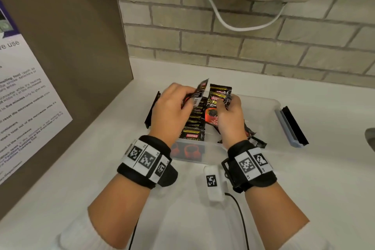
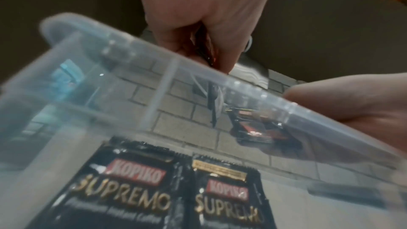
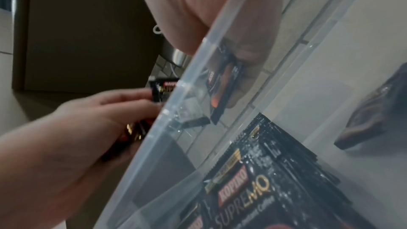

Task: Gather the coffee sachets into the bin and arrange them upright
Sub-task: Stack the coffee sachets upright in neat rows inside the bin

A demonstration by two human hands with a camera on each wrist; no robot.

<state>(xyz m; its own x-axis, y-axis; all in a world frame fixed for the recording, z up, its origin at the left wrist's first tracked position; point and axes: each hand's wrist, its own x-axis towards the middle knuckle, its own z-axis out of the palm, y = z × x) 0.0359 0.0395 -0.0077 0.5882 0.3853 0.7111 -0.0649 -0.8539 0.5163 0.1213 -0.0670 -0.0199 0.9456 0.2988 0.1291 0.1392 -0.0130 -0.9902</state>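
A clear plastic bin [image 1: 263, 101] sits on the white counter. A row of black Kopiko sachets [image 1: 193, 126] stands upright along its left side, also seen through the wall [image 2: 132, 189] [image 3: 264, 180]. My left hand [image 1: 188, 97] pinches one sachet [image 1: 200, 90] above the row; its fingers [image 2: 198, 29] curl round it. My right hand [image 1: 227, 103] grips a second sachet [image 1: 220, 95] upright just to the right. A few loose sachets [image 1: 253, 138] lie flat on the bin floor under my right wrist.
A brown cabinet side with a printed notice [image 1: 30, 97] stands close on the left. The brick wall [image 1: 263, 50] runs behind, with a white cable [image 1: 233, 25] hanging. A white tagged device [image 1: 212, 182] lies in front of the bin. The bin's blue-black latch [image 1: 292, 126] sticks out at the right.
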